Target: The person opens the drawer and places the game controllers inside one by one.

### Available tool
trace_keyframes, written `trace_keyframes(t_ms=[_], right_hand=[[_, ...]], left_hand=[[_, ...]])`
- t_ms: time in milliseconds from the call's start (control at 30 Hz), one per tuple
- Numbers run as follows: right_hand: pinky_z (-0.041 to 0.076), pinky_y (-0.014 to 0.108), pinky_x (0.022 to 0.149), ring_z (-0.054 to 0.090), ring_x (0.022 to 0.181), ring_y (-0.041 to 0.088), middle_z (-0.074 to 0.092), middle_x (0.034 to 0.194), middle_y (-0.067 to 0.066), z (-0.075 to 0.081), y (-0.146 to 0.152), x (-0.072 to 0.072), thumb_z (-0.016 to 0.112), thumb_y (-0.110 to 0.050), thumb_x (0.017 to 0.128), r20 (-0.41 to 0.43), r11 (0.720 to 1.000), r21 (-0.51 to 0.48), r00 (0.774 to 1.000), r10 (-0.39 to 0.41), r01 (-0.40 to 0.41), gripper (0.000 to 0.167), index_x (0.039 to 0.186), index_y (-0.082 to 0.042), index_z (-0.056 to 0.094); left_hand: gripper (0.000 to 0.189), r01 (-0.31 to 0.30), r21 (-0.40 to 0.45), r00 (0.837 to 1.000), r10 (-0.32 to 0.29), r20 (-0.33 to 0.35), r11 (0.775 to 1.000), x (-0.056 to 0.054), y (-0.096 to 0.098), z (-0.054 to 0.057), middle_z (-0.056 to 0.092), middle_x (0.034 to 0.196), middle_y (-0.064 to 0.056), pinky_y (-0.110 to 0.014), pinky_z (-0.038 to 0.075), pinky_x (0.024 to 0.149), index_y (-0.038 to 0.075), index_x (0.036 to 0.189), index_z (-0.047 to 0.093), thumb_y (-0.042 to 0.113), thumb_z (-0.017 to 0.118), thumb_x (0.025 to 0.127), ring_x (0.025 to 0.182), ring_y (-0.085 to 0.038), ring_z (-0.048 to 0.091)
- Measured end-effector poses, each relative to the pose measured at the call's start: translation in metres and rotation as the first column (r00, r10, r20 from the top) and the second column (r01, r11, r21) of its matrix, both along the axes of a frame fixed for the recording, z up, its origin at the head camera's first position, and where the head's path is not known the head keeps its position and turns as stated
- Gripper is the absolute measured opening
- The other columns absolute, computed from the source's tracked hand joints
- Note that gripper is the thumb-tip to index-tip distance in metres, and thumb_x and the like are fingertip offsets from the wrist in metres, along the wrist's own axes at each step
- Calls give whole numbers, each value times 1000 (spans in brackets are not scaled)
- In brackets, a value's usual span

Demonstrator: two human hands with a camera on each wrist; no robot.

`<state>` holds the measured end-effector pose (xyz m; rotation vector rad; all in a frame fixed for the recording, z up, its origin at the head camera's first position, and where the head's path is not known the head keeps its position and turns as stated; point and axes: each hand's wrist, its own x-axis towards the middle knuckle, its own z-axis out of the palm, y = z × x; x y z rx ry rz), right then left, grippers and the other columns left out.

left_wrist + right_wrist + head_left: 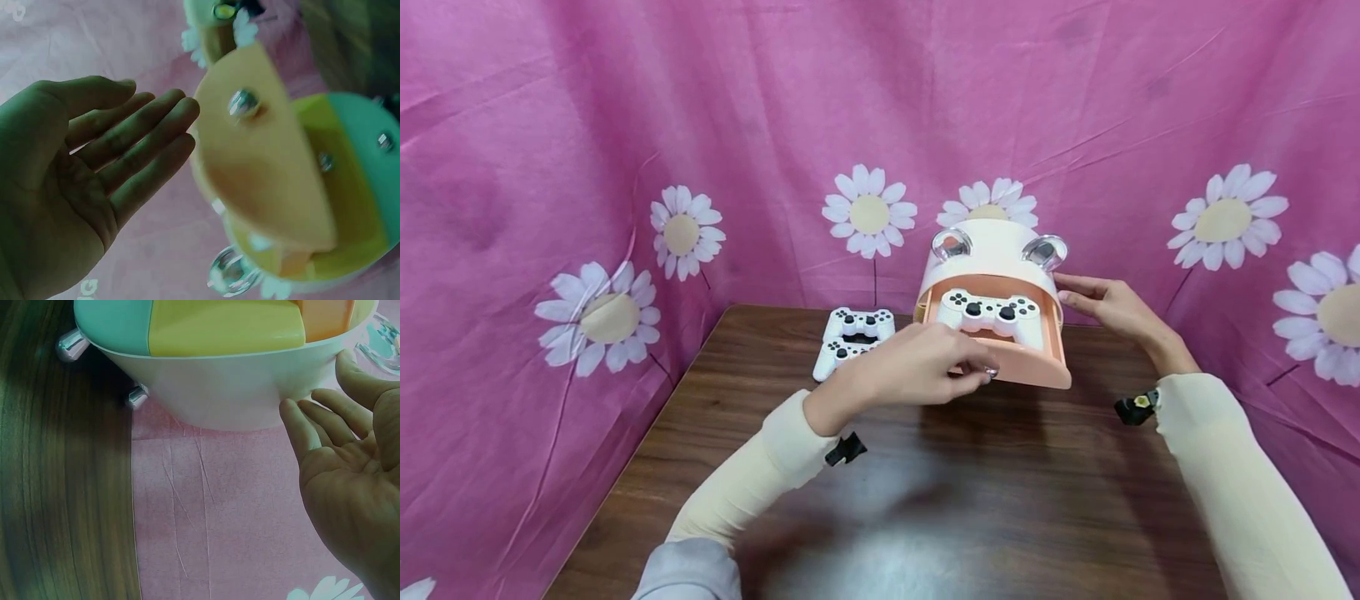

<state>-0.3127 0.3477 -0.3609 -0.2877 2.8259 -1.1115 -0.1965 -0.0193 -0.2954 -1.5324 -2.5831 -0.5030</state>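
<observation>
A white drawer cabinet with clear round ears stands at the back of the table. Its peach top drawer is pulled out and has a white game controller inside. My left hand is at the drawer front, by the silver knob. In the left wrist view its fingers extend loosely, with the tips beside the drawer front and nothing held. My right hand rests its fingertips against the cabinet's right side, thumb near the rim in the right wrist view.
Two more white controllers, one behind and one in front, lie left of the cabinet. Below the peach drawer are a yellow drawer and a teal drawer. A pink flowered curtain hangs behind the wooden table.
</observation>
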Motion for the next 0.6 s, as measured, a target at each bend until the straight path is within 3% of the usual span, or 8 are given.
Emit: trace_keyframes(t_ms=[67, 167, 367, 500, 533, 600], right_hand=[[41, 58, 113, 45, 149, 42, 43, 165, 23, 0, 0, 0, 58, -57, 105, 5, 1000, 6, 1000, -4, 4, 72, 163, -18, 44], [42, 54, 112, 45, 149, 40, 44, 165, 22, 1, 0, 0, 59, -58, 104, 11, 1000, 5, 1000, -7, 7, 73, 164, -19, 43], [44, 50, 109, 47, 147, 41, 45, 164, 22, 2, 0, 1, 59, -58, 104, 4, 1000, 20, 1000, -7, 7, 72, 163, -19, 44], [42, 59, 114, 45, 149, 44, 44, 164, 24, 2, 0, 1, 58, -58, 104, 12, 1000, 21, 1000, -2, 2, 73, 163, -18, 43], [40, 61, 115, 44, 149, 45, 43, 164, 25, 2, 0, 1, 58, -58, 104, 11, 1000, 19, 1000, -1, 1, 73, 164, -18, 43], [39, 63, 116, 43, 150, 46, 42, 164, 25, 2, 0, 1, 58, -58, 105, 10, 1000, 17, 1000, 0, 0, 73, 164, -18, 42]], left_hand=[[19, -13, 1, 1000, 13, 19, 1000, 5, 1, -10, 78, 105, 15, -21, 52, 81, 24, 118, 81, 25, 67, 104, 87, 1, 66], [19, -51, 25, 998, 50, 47, 998, 8, 4, -26, 79, 104, 14, -18, 52, 83, 22, 116, 81, 24, 67, 104, 85, 3, 66], [21, -197, 136, 975, 179, 131, 971, 10, 10, -56, 81, 95, 8, -16, 49, 81, 16, 115, 82, 25, 67, 103, 73, 4, 62], [24, -287, 207, 928, 218, 301, 935, 9, 14, -71, 81, 92, 5, -12, 48, 75, 12, 117, 81, 25, 65, 105, 77, 5, 66], [24, -309, 230, 907, 214, 362, 923, 8, 16, -74, 82, 93, 3, -12, 49, 75, 11, 118, 80, 25, 64, 106, 79, 4, 69], [26, -356, 277, 849, 186, 494, 893, 6, 19, -80, 82, 94, -1, -12, 51, 76, 9, 118, 79, 25, 62, 107, 83, -1, 75]])
